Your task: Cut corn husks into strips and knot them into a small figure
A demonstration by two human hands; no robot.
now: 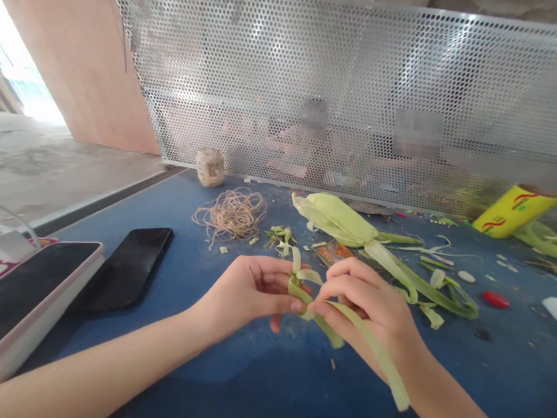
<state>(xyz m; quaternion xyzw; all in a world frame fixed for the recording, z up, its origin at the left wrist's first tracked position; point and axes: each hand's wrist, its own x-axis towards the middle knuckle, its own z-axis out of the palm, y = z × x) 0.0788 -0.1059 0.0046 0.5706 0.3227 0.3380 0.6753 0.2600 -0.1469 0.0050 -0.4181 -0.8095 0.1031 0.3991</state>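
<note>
Over the blue table, my left hand (259, 291) pinches a small bundle of pale green corn husk strips (302, 292) between thumb and fingers. My right hand (368, 306) is closed on a long husk strip (375, 351), close beside the left fingertips; the strip's free end hangs down to the right. Part of the bundle is hidden behind the fingers. Beyond the hands lies an ear of corn in its husk (335, 219), with long loose leaves trailing to the right.
A tangle of brown twine (232, 214) and a pale, wrapped roll (210, 166) lie at the back left. Phones (131, 269) rest on the left. Husk scraps, a red object (495, 299) and a yellow tube (514, 210) are on the right. A perforated metal screen (273, 81) edges the table.
</note>
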